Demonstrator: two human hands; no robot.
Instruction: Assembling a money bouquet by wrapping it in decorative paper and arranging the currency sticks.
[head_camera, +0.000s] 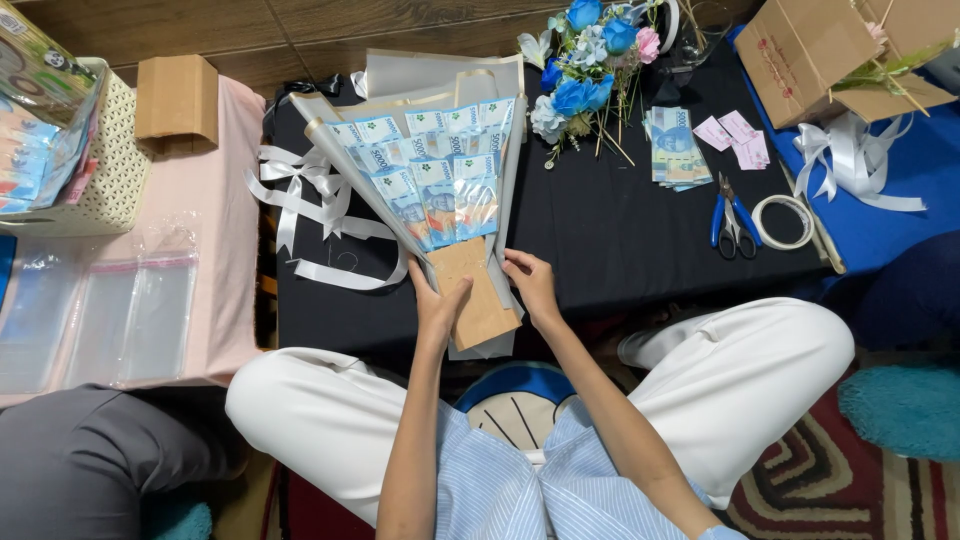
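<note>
Both hands were on the banknote bouquet (440, 190) at the table's (600, 240) near edge: left hand (437, 305) gripped the brown paper stem (475, 295), right hand (530, 285) pinched the wrap at its 3 o'clock side. Couldn't count the sleeved notes, they overlapped too much. At 2 o'clock sat one stack of notes (678, 148), one pair of blue pliers (735, 218), one tape roll (783, 221), and a cardboard box (830, 50) cut off at the frame.
</note>
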